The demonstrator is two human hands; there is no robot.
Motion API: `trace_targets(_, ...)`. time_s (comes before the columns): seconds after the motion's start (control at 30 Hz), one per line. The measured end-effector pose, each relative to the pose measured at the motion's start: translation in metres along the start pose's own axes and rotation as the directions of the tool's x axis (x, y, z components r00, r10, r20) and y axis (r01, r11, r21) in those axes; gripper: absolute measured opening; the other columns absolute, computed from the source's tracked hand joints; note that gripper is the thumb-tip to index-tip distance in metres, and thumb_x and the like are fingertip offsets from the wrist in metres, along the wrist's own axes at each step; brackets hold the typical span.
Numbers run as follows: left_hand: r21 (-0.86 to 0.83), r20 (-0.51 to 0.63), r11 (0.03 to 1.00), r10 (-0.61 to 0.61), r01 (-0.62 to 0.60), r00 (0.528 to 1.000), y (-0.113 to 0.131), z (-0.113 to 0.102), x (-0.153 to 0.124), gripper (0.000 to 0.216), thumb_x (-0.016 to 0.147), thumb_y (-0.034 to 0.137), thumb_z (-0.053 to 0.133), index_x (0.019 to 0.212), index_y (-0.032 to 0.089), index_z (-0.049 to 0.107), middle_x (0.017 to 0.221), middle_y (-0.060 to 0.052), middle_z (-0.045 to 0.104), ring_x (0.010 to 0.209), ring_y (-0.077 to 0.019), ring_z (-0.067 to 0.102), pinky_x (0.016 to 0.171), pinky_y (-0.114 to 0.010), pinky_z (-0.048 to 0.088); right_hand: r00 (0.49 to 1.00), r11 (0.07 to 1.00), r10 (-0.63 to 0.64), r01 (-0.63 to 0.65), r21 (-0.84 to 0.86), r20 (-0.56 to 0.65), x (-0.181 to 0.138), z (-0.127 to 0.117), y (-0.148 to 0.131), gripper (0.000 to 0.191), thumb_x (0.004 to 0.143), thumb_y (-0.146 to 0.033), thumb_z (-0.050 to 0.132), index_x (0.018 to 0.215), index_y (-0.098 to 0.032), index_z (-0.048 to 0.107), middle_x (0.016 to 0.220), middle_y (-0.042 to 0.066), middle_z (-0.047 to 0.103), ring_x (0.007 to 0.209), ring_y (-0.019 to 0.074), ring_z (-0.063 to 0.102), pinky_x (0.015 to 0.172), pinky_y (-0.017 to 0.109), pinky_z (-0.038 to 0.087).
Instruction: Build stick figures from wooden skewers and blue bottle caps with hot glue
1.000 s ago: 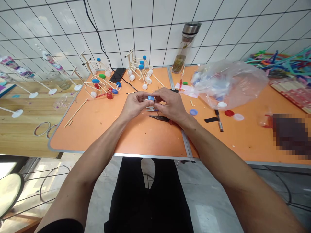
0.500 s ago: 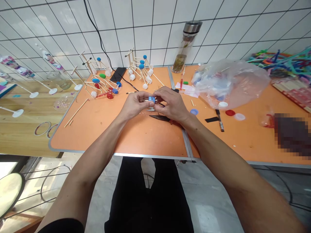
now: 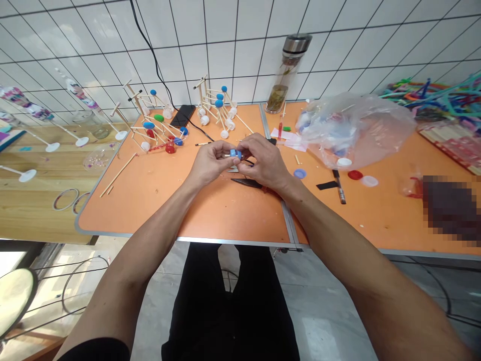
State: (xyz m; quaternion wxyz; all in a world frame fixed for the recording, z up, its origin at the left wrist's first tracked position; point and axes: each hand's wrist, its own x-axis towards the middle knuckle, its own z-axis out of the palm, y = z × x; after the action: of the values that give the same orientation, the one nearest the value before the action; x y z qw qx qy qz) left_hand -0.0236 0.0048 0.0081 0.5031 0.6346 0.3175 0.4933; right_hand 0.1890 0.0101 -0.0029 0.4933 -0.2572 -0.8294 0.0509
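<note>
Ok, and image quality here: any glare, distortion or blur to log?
All in the head view: pale glare on the floor; wall tiles fanning outward, like wide-angle distortion; coloured strands at upper right look soft; a dark patch at the right edge is pixelated; the blue piece between left hand and right hand is too small for fine detail.

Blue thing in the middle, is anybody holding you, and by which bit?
Yes: the left hand holds the small blue piece near its left end, the right hand near its right; exact fingertip spots are too small to tell.
</note>
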Motion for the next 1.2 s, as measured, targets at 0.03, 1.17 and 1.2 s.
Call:
trace_targets(0.03, 0.007, 0.007, 1.0, 0.001, -0.001, 1.0, 0.0, -0.001, 0.0, 0.063, 0.061, 0.055, 0.114, 0.1, 0.018, 0.081, 0.096, -0.007, 0.086, 0.091, -0.0221, 0.083, 0.087, -0.035, 0.066, 1.0, 1.0, 0.01, -0.01, -0.002, 0.011, 0.0, -0.001, 0.0, 0.014, 0.094, -0.026, 0.071, 0.107, -0.03, 0.067, 0.102, 0.006, 0.071, 0.093, 0.0271, 0.069, 0.079, 0.044, 0.063)
trace_targets(1.17, 0.118, -0.159, 0.988, 0.122, -0.104, 0.98, -0.003, -0.004, 0.004, 0.044, 0.081, 0.056, 0.102, 0.092, 0.022, 0.077, 0.08, 0.001, 0.075, 0.065, -0.0118, 0.068, 0.064, -0.026, 0.058, 0.877, 0.843, 0.48, -0.471, 0.259, 0.032, 0.009, -0.008, -0.013, 0.013, 0.098, -0.039, 0.074, 0.094, -0.027, 0.072, 0.074, -0.002, 0.078, 0.067, 0.0207, 0.08, 0.06, 0.033, 0.058)
trace_targets(1.2, 0.121, -0.166, 0.986, 0.13, -0.111, 0.977, -0.004, -0.004, 0.004, 0.042, 0.082, 0.054, 0.101, 0.092, 0.022, 0.077, 0.081, 0.001, 0.075, 0.065, -0.0117, 0.067, 0.065, -0.026, 0.058, 0.877, 0.841, 0.48, -0.47, 0.267, 0.028, 0.009, -0.006, -0.013, 0.013, 0.098, -0.039, 0.073, 0.093, -0.027, 0.071, 0.075, -0.002, 0.078, 0.066, 0.0207, 0.08, 0.059, 0.033, 0.058)
